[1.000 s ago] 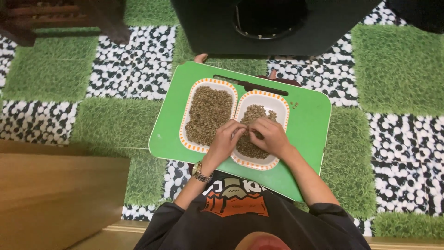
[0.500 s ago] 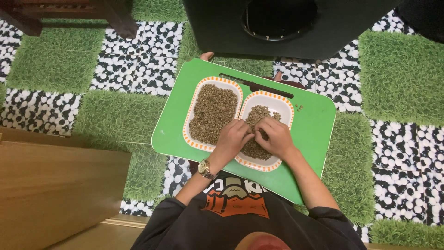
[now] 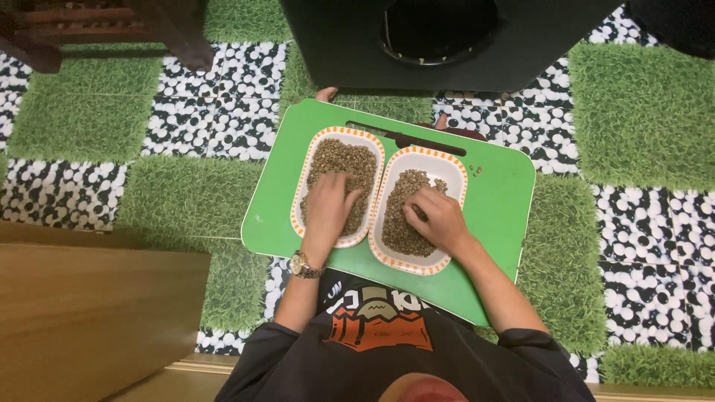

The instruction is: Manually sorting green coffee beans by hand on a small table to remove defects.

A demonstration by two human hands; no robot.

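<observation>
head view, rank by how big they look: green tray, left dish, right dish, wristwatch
1. green tray
2. and 3. left dish and right dish: look about alike, no ranking
4. wristwatch

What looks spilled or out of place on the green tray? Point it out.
A few loose beans lie on the bare green tray, just right of the right dish, outside both dishes. The left dish is heaped fuller. Otherwise nothing stands out; each hand rests in its own dish.
</observation>
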